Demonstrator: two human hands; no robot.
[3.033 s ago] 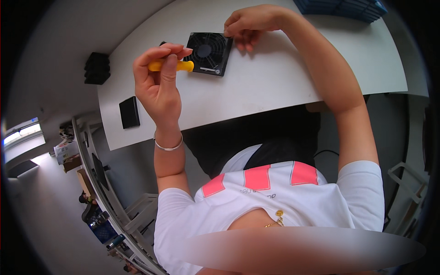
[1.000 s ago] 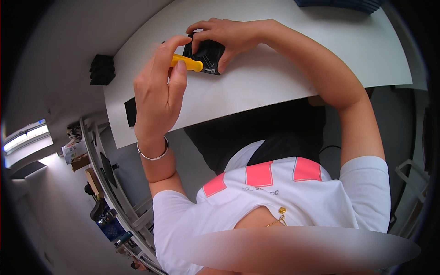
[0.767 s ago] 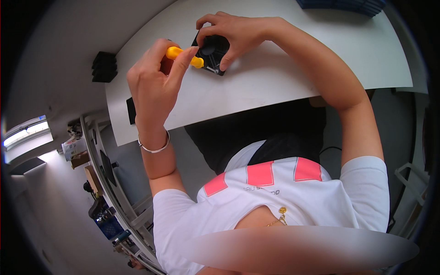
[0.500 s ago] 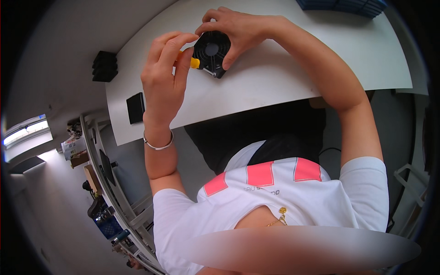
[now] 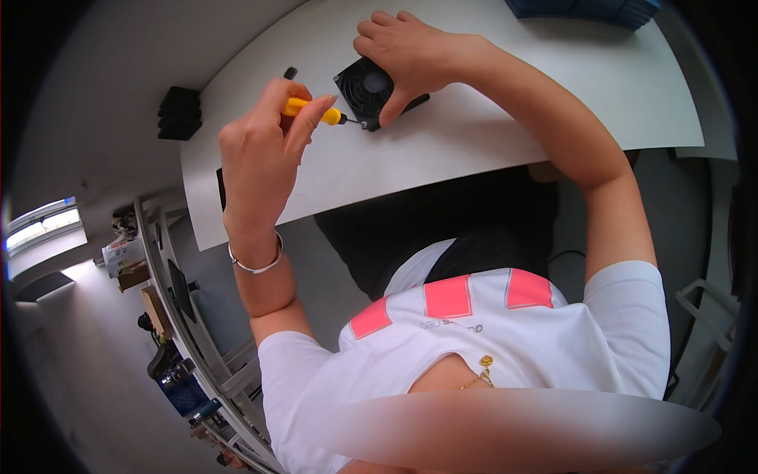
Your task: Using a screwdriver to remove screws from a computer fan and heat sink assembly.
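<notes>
A square black cooling fan [image 5: 365, 88] with a round grille is on the white table [image 5: 474, 130]. My right hand [image 5: 407, 59] lies over its right side, thumb at the near corner and fingers along the far edge, gripping it. My left hand [image 5: 264, 146], with a bangle at the wrist, is closed around the yellow handle of a screwdriver [image 5: 328, 115]. The screwdriver slants low, and its thin shaft reaches the fan's near corner. A small bright spot shows at the tip; whether it is a screw is too small to tell.
A small dark object [image 5: 290, 73] shows just beyond my left hand. A black flat item [image 5: 221, 188] is mostly hidden behind my left wrist. Blue bins [image 5: 588, 11] stand at the far right of the table, and black stacked pieces [image 5: 180, 113] sit by its left edge.
My left hand has drawn left and nearer, bringing more of the screwdriver into sight. My right hand's fingers have moved off the fan's far left corner, and the fan has turned slightly.
</notes>
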